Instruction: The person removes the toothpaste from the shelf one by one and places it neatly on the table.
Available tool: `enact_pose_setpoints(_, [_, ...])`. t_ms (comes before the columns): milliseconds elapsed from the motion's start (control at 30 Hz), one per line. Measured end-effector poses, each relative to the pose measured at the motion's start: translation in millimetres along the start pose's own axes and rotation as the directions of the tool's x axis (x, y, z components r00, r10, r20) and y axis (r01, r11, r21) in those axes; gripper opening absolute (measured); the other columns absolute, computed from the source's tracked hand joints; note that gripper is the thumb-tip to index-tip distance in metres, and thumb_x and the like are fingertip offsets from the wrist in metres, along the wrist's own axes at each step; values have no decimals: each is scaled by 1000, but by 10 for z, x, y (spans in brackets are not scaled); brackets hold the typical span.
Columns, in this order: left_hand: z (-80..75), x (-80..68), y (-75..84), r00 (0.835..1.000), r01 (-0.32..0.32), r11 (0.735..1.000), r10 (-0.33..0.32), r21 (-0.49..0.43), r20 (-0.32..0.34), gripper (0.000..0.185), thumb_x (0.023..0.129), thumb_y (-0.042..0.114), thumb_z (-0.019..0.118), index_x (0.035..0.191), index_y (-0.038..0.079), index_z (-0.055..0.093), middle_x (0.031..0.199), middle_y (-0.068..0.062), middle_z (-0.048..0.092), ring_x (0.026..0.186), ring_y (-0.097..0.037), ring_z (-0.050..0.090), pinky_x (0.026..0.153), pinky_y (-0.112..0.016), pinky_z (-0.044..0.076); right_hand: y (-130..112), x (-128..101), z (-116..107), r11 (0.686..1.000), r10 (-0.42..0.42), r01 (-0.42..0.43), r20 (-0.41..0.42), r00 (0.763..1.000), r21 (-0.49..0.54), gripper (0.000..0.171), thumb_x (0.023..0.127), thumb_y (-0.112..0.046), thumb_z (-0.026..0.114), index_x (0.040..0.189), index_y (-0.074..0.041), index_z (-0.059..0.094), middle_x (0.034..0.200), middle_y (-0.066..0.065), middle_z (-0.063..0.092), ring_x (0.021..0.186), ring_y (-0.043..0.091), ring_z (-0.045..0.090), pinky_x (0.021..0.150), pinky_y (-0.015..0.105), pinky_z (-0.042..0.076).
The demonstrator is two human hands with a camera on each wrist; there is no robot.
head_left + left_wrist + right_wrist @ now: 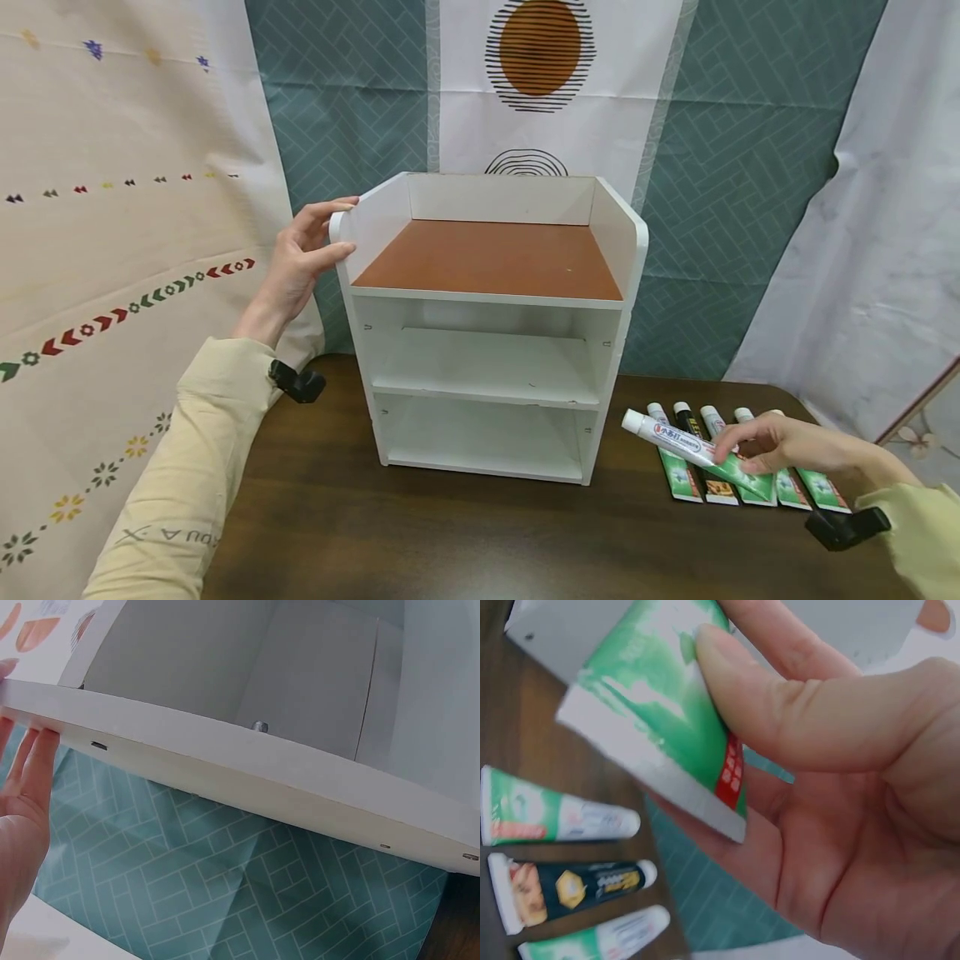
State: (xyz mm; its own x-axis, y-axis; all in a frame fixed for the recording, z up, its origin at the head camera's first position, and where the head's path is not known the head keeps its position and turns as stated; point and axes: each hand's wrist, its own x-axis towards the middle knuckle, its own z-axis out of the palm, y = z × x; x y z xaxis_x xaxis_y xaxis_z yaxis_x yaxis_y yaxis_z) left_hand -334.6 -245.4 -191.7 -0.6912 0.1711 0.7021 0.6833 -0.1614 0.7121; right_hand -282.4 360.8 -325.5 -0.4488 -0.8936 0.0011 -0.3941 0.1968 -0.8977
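Note:
A green-and-white toothpaste tube (pixel 675 442) is pinched between the thumb and fingers of my right hand (pixel 795 447), its white cap pointing left toward the shelf. The right wrist view shows the flat crimped end of this toothpaste tube (pixel 652 765) close up, the thumb across its green face. My left hand (pixel 292 254) grips the upper left side panel of a white shelf unit (pixel 487 396), thumb in front and fingers round the outside. In the left wrist view, the fingers (pixel 37 761) lie against the panel's outer face.
Several toothpaste tubes (pixel 678 479) lie in a row on the dark wooden table (pixel 480 542), right of the shelf unit; one is black (pixel 577 892). A brown top board (pixel 495 258) covers the unit above two white compartments. Patterned cloths (pixel 345 125) hang behind and at both sides.

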Motion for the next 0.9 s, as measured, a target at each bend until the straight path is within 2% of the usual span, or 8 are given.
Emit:
enact_pose_setpoints(67, [1,0,3,1000,-1,1000,1,1,1,41,81,-10,58,118,8,57,134,-11,40,116,-29,38,79,-29,45,82,-69,7,999,30,-29,-30,999,46,31,89,12,44,115,3,55,121,7,52,109,10,46,81,28,43])
enact_pose_setpoints(133, [2,-1,5,1000,-1,1000,1,0,0,41,81,-10,58,118,8,57,134,-11,40,116,-29,38,79,-29,45,158,-111,22,992,69,-63,-48,996,113,31,90,12,43,118,5,53,118,4,53,98,8,51,75,28,46])
enact_pose_setpoints(267, [2,0,7,1000,-3,1000,3,2,-4,40,81,-10,58,117,9,58,134,-11,40,115,-29,38,79,-29,45,301,-129,90,971,145,-122,-100,984,205,34,90,9,44,124,6,50,118,1,55,88,9,54,68,32,49])
enact_pose_setpoints(367, [0,4,6,1000,-1,1000,1,5,-3,40,82,-9,58,118,8,57,134,-11,40,115,-29,38,79,-29,45,410,-99,171,970,157,-123,-153,976,210,36,90,8,47,126,6,48,122,0,54,90,11,55,70,35,49])
enact_pose_setpoints(467, [0,11,4,1000,0,1000,0,13,0,40,82,-9,58,118,8,57,134,-10,40,116,-29,37,80,-30,45,505,-46,261,972,170,-124,-228,959,201,38,89,6,49,127,4,48,119,-1,55,82,10,55,69,33,49])
enact_pose_setpoints(567, [-1,14,0,1000,-1,1000,1,19,1,40,82,-9,58,118,8,56,134,-10,40,116,-29,38,80,-30,45,574,13,351,972,211,-161,-327,921,174,39,89,1,53,127,1,49,117,-1,53,71,7,52,63,31,48])
enact_pose_setpoints(733, [0,12,-2,1000,-3,1000,3,17,5,40,82,-9,58,118,8,57,134,-11,40,115,-29,38,80,-30,45,669,131,497,963,264,-206,-469,843,173,41,87,-4,58,127,3,49,119,6,49,75,10,52,64,33,48])
enact_pose_setpoints(900, [7,11,1,1000,0,1000,0,3,3,40,82,-9,58,118,8,57,134,-11,40,115,-29,38,79,-29,45,712,205,605,942,330,-231,-551,767,243,44,86,-8,61,127,0,50,118,5,49,75,12,51,63,33,47])
